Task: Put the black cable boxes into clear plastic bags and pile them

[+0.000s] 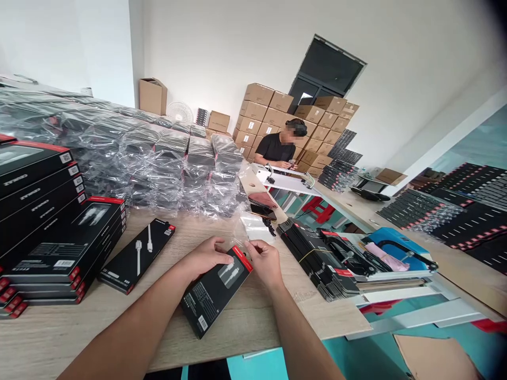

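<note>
A black cable box (209, 298) with a red edge and a window showing white connectors lies tilted on the wooden table in front of me. My left hand (208, 258) grips its upper left side, thumb across the front. At the box's red end, my right hand (264, 263) has thumb and forefinger pinched together; what they hold is too small to make out. Just beyond the fingers are clear plastic film (237, 232) and a whitish stack of clear sheets (256, 227). Another cable box (138, 256), picturing a white cable, lies flat to the left.
Stacked cable boxes (79, 237) stand at left, before a wall of plastic-wrapped bundles (170, 163). To the right lie banded flat black cartons (312, 258) and a blue tray (390, 248). A co-worker (277, 148) sits by brown cartons (257, 113) at the back.
</note>
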Demonstrator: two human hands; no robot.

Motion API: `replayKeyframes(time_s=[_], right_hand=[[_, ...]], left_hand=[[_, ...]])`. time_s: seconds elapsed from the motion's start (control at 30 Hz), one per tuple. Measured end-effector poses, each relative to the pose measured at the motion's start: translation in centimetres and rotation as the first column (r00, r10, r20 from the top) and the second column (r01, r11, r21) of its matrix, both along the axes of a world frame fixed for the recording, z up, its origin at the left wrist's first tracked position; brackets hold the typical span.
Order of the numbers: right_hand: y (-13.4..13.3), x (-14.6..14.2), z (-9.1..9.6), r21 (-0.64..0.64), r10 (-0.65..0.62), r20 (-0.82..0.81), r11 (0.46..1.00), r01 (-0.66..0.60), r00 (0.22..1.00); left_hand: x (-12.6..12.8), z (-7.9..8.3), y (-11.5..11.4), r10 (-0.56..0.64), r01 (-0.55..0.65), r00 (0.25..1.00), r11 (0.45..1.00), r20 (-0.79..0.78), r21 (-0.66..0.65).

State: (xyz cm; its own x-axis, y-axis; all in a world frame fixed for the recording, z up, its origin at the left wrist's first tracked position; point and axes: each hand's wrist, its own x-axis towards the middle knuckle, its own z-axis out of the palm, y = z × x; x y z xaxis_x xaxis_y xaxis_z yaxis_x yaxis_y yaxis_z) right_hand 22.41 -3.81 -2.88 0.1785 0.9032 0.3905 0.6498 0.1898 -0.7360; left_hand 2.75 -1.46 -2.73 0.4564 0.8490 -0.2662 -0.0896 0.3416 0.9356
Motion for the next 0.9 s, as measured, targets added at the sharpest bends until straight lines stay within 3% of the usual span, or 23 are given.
replayKeyframes(time_s=[0.23,0.43,0.57,0.7,0.77,0.9], right_hand=[[-0.36,-0.57,0.62,0.056,-0.023,0.205,0.998,0.012,0.979],[-0.9,-0.85,1.02,0.096,-0.023,0.391,0.995,-0.016,0.92],[-0.97,-0.78,0.93,0.121,-0.01,0.451,0.991,-0.05,0.892],[-0.94,-0.64,0.57,0.156,-0.031,0.447,0.987,-0.044,0.894],[-0.93,-0.52,0.42,0.149,-0.065,0.453,0.989,-0.004,0.889],[-0.69,0.06,0.11,0.029,-0.196,0.403,0.979,0.201,0.894]], left_hand=[[0.55,-0.18,-0.38,-0.011,0.017,0.998,0.994,-0.058,0.104],[0.87,-0.68,-0.02,0.094,-0.06,0.987,0.969,-0.132,0.24],[0.79,-0.33,0.08,0.102,-0.054,0.988,0.933,-0.117,0.355],[0.67,-0.04,0.19,0.087,-0.026,0.986,0.921,-0.14,0.389],[0.65,-0.09,0.29,0.118,-0.036,0.976,0.918,-0.185,0.395],[0.75,-0.33,0.48,0.151,-0.055,0.964,0.919,-0.22,0.39]])
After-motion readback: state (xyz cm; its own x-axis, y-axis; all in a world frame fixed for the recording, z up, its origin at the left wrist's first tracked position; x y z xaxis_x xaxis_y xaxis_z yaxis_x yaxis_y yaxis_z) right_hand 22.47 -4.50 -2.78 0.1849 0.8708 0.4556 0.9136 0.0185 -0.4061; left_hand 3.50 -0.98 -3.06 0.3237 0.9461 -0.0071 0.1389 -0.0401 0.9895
